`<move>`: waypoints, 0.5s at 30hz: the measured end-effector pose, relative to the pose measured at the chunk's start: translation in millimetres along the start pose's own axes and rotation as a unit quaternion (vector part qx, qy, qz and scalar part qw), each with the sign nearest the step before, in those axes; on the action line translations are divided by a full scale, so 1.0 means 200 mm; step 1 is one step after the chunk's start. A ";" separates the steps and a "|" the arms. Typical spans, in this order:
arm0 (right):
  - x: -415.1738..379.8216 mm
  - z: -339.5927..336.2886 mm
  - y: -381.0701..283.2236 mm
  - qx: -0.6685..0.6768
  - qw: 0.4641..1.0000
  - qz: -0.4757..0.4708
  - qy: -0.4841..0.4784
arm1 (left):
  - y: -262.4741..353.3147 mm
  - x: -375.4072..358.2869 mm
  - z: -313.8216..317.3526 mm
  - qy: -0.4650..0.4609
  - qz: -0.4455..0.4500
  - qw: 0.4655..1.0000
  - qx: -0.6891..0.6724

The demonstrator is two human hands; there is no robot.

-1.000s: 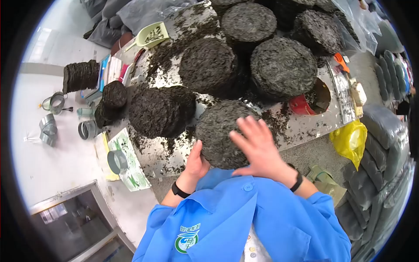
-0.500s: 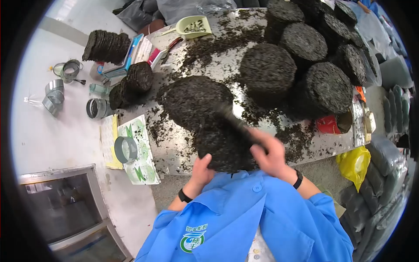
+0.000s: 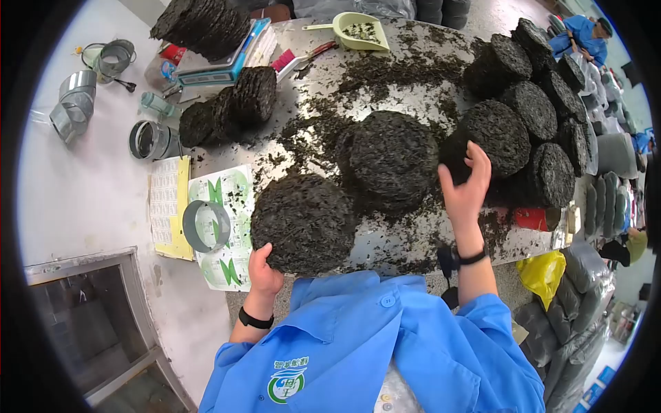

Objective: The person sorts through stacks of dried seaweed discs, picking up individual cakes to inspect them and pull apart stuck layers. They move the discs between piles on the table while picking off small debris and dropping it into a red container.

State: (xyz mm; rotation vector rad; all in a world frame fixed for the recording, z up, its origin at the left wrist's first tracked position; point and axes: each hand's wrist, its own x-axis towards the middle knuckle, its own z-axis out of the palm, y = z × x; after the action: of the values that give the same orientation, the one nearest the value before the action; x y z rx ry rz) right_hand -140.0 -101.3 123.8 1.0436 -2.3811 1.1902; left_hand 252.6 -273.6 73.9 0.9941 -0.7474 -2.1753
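Resting at the near left edge of a black-green, rough-faced round cake [image 3: 303, 224], the left hand [image 3: 265, 274] was noted in the head view with its thumb raised against the rim. Its other fingers were largely hidden, so whether they pinched the cake could not be told. The cake lay at the near side of the silvery metal table [image 3: 406, 91], to the right of that thumb and well apart from the right hand [image 3: 469, 189].

The right hand was raised and unladen, thumb and fingers spread in a loose curve. Its fingertips overlapped the outline of a dark cylindrical stack [image 3: 499, 138]; contact could not be confirmed. Between the hands, beyond the cake, stood a thick dark round stack [image 3: 391, 160] with a matted, fibrous top and uneven sides.

Loose dark flakes [image 3: 406, 71] were scattered over the smooth, reflective tabletop. A pale green plastic dustpan [image 3: 359, 31] held similar fragments at the far side. A smooth grey ring [image 3: 206, 226] lay on a green-and-white printed sheet [image 3: 237, 199], left of the cake.
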 end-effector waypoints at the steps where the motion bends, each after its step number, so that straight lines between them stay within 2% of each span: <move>1: -0.05 -0.05 -0.07 0.001 0.995 -0.094 -0.037 | 0.00 0.02 -0.03 0.006 -0.002 1.000 -0.001; 2: -0.10 -0.10 -0.21 0.050 0.982 -0.102 -0.149 | 0.00 0.04 -0.04 -0.010 -0.022 1.000 0.003; 4: -0.20 -0.10 -0.39 0.063 0.921 -0.243 -0.297 | -0.01 0.06 0.02 -0.033 -0.064 0.997 -0.022; 5: -0.26 -0.05 -0.44 0.071 0.904 -0.330 -0.262 | -0.01 0.07 0.09 -0.035 -0.068 0.997 -0.024; 7: -0.26 -0.03 -0.50 0.043 0.867 -0.418 -0.266 | 0.00 0.06 0.25 -0.124 -0.097 0.987 -0.024; 8: -0.24 -0.03 -0.48 0.042 0.865 -0.425 -0.264 | -0.01 0.05 0.32 -0.139 -0.103 0.985 -0.021; 9: -0.23 -0.02 -0.45 0.107 0.890 -0.372 -0.242 | -0.02 0.05 0.36 -0.137 -0.094 0.986 -0.023; 10: -0.20 -0.01 -0.41 0.178 0.906 -0.318 -0.217 | -0.02 0.06 0.39 -0.234 -0.095 0.963 -0.095; 11: -0.17 -0.06 -0.39 0.243 0.924 -0.198 -0.218 | 0.01 0.06 0.40 -0.329 -0.089 0.926 -0.159; 12: -0.23 -0.09 -0.32 0.172 0.976 -0.074 -0.109 | 0.01 0.07 0.38 -0.316 -0.086 0.942 -0.075; 13: -0.18 -0.05 -0.30 0.310 0.935 0.161 -0.069 | 0.00 0.07 0.32 -0.294 -0.084 0.952 0.008; 14: -0.05 -0.04 -0.23 0.274 0.948 0.143 -0.069 | -0.03 0.09 0.22 -0.246 -0.102 0.960 0.085; 15: 0.02 0.01 -0.10 0.324 0.921 0.200 -0.085 | -0.03 0.09 0.16 -0.235 -0.088 0.964 0.090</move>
State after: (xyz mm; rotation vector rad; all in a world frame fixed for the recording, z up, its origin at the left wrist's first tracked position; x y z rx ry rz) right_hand -127.8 -113.6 136.0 0.8598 -2.4548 2.2254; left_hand 216.9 -275.2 79.8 0.6478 -1.1268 -2.5758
